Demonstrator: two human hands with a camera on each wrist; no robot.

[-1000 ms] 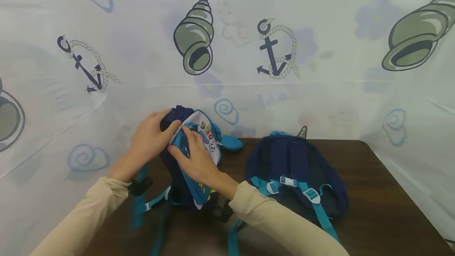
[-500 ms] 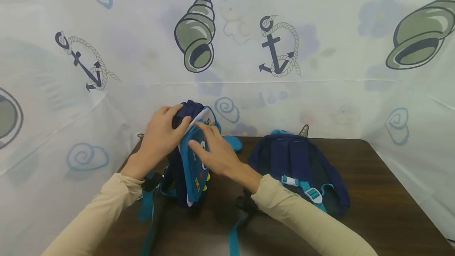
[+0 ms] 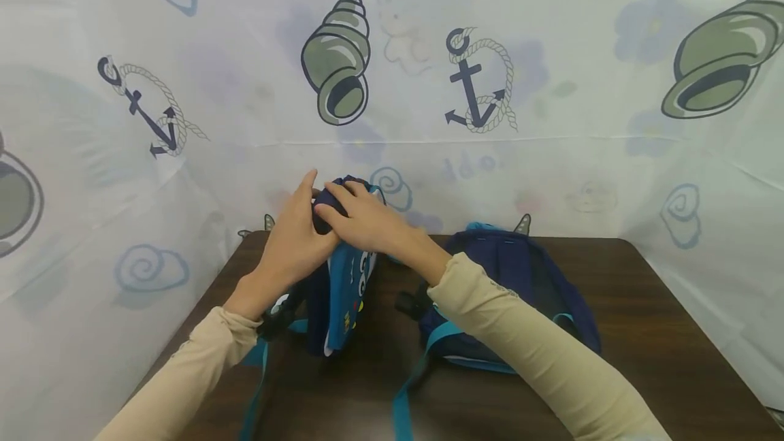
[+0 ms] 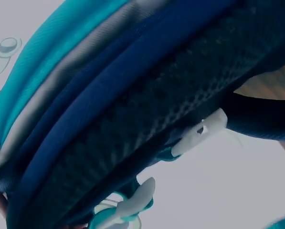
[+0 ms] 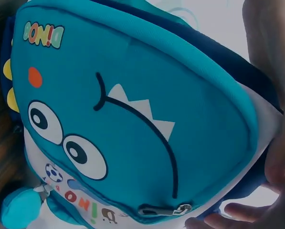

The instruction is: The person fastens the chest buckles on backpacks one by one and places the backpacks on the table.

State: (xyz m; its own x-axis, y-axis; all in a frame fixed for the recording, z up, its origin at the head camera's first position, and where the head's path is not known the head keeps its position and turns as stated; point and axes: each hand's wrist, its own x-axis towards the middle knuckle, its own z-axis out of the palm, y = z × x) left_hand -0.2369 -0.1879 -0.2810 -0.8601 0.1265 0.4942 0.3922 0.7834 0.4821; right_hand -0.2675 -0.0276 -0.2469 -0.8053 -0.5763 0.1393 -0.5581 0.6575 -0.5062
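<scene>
A small blue backpack (image 3: 346,291) stands nearly edge-on at the left of the table, its cartoon dinosaur front turned to the right. My left hand (image 3: 300,233) holds its top from the left side, thumb across the front and a finger pointing up. Over the top reaches my right hand (image 3: 367,220), with navy cloth between its thumb and fingers. In the right wrist view, the front pocket (image 5: 132,109) shows eyes, teeth and a zipper pull (image 5: 183,209) at the pocket's edge. The left wrist view shows the mesh side (image 4: 147,109) and white strap buckles (image 4: 202,131).
A second navy backpack (image 3: 551,278) sits to the right, its back side facing me, partly hidden by my right forearm. Teal straps (image 3: 401,414) trail over the brown table (image 3: 661,332) toward me. A white printed cloth (image 3: 404,107) hangs behind the table.
The backpack has turned more edge-on and stands more upright. My right hand has moved from its front pocket up to its top; my left hand has shifted right with the bag.
</scene>
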